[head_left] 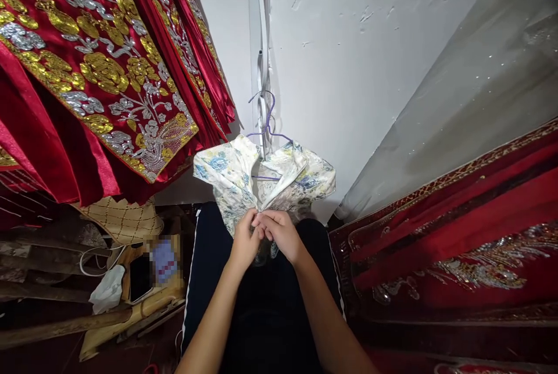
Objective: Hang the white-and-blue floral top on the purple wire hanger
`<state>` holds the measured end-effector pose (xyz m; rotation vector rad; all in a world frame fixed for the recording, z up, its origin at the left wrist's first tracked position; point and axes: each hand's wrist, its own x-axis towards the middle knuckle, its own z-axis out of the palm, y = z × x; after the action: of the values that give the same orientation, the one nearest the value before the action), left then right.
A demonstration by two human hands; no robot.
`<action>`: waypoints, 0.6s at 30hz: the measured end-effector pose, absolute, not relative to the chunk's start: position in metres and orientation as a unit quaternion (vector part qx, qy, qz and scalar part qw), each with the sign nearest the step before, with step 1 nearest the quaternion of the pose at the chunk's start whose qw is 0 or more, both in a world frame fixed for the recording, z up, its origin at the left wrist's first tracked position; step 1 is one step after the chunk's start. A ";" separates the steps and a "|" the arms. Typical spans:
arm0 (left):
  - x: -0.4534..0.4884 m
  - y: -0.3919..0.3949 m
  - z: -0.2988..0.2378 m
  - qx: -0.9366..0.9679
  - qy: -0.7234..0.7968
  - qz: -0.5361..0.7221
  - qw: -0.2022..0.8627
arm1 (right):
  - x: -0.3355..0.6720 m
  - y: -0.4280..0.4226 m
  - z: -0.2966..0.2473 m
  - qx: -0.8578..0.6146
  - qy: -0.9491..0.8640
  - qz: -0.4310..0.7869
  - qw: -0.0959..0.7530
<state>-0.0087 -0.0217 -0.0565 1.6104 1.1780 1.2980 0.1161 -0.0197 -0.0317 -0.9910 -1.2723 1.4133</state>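
Note:
A white garment with a blue and yellow flower print (231,179) hangs on a purple wire hanger (267,124) against the white wall. My left hand (244,241) and my right hand (281,233) meet at the front of the garment just below its collar. Both pinch the fabric there with fingers closed. What lies between the fingertips is too small to make out. Below my forearms a dark garment with white side stripes (265,304) hangs down.
Red robes with gold and silver embroidery (100,71) hang at the upper left. More red embroidered cloth under clear plastic (457,246) fills the right. At the lower left lie a woven hat (126,220), a phone (140,276), cables and wooden pieces.

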 end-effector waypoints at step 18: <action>-0.018 0.024 -0.010 0.743 0.388 0.485 0.248 | 0.131 0.045 0.099 -0.345 -0.493 0.496 0.626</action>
<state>-0.0181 0.0244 -0.0099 2.0260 1.0576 1.3208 0.1308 0.0447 0.0994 -0.7912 -1.1313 1.1382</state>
